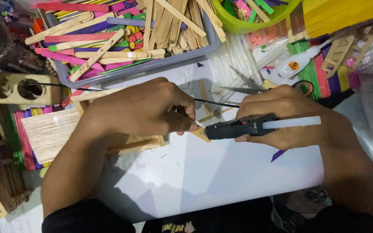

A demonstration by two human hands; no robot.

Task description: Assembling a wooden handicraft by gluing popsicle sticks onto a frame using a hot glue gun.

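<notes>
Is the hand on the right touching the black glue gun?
Touching. The head view shows the right hand wrapped around the black glue gun, fingers curled under its body.

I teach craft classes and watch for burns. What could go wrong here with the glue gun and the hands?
1. The left hand pinches a small wooden piece right at the nozzle of the glue gun, so hot glue may reach the fingertips.
2. The cord runs under the left hand to the socket; a tug could jerk the gun.
3. Open scissors lie just behind the right hand, so a blind reach could catch a blade.
</notes>
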